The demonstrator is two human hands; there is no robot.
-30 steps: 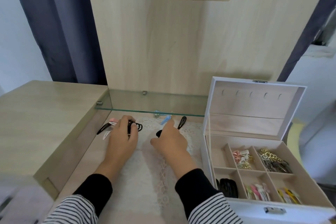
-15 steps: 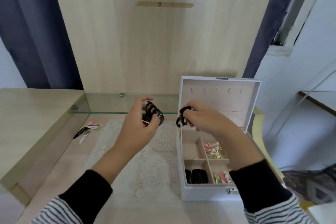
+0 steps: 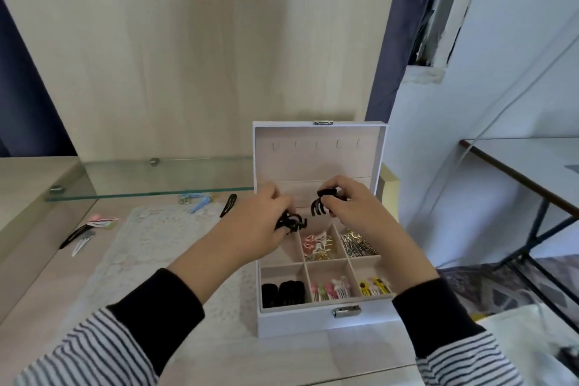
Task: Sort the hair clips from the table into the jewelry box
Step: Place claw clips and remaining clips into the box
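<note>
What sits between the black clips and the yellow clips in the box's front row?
A compartment of pink and white clips, mid-front in the jewelry box; the head view shows it.

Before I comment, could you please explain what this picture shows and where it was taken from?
No machine here: a person wears a camera on the head, so you look down over their bare hands. The left hand grips black claw clips and the right hand pinches a single claw clip, both over the open jewelry box, whose compartments hold sorted clips. On the table, a blue clip, a black snap clip and a cluster of clips lie loose near a lace mat.
</note>
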